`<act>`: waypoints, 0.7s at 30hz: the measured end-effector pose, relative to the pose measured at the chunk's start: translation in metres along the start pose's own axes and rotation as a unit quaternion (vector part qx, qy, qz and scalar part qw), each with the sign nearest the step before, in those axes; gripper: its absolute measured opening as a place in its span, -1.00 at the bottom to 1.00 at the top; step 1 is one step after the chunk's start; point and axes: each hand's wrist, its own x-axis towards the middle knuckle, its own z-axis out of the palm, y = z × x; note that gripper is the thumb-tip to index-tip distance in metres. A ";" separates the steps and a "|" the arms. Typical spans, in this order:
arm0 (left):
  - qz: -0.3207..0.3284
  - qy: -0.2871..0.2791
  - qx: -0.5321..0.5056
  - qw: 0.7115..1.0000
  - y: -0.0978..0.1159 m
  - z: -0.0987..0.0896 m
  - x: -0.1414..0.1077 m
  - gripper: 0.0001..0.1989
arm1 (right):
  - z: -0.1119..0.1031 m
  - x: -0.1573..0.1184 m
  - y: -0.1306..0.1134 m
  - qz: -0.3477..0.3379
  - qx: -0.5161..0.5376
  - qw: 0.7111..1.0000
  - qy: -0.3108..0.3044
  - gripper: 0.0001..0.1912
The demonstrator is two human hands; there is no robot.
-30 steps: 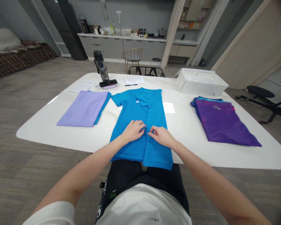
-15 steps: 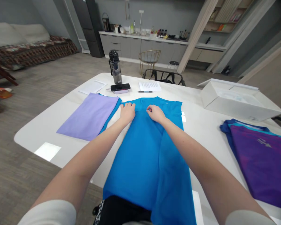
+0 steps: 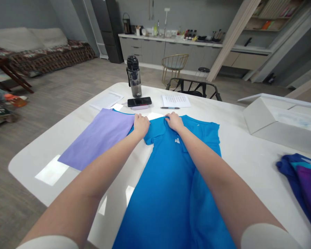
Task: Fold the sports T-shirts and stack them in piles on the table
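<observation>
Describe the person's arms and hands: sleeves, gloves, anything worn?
Both are bare, the left hand and the right hand, with no gloves, and no watch, band or cable shows at either wrist. The only clothing on the arms is a white short sleeve on each upper arm, the left sleeve and the right sleeve.

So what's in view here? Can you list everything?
Blue shirt: one, blue, spread mid-table.
Lilac shirt: one, lilac, folded, left.
Purple shirt: one, purple and blue, folded, right edge.
Table: one, white, under these.
Box: one, white, open, far right.
Bottle: one, clear, black lid, far side.
Phone: one, black, beside bottle.
Papers: two, white, far side.
Pen: one, dark, near papers.
Left hand: one, on blue shirt's shoulder.
Right hand: one, at its collar.
</observation>
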 end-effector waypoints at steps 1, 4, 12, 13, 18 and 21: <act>0.000 -0.001 -0.008 1.000 -0.001 0.002 -0.001 -0.63 | 0.001 0.002 0.001 -0.005 0.002 1.000 0.003 -0.68; 0.004 0.003 -0.040 0.999 -0.009 -0.001 -0.003 -0.63 | 0.000 0.004 0.005 -0.015 0.020 0.999 0.019 -0.76; 0.042 -0.019 -0.521 0.852 0.006 -0.081 -0.012 -0.70 | -0.040 -0.015 0.043 -0.062 0.185 0.974 0.117 -0.84; 0.047 -0.031 -0.582 0.811 0.022 -0.093 -0.013 -0.71 | -0.047 -0.019 0.050 -0.062 0.199 0.969 0.129 -0.84; 0.031 -0.136 -0.764 0.630 0.131 -0.108 -0.019 -0.77 | -0.067 -0.043 0.096 -0.016 0.222 0.966 0.129 -0.78; -0.024 -0.203 -0.771 0.603 0.176 -0.083 -0.020 -0.81 | -0.065 -0.062 0.131 0.058 0.206 0.971 0.103 -0.72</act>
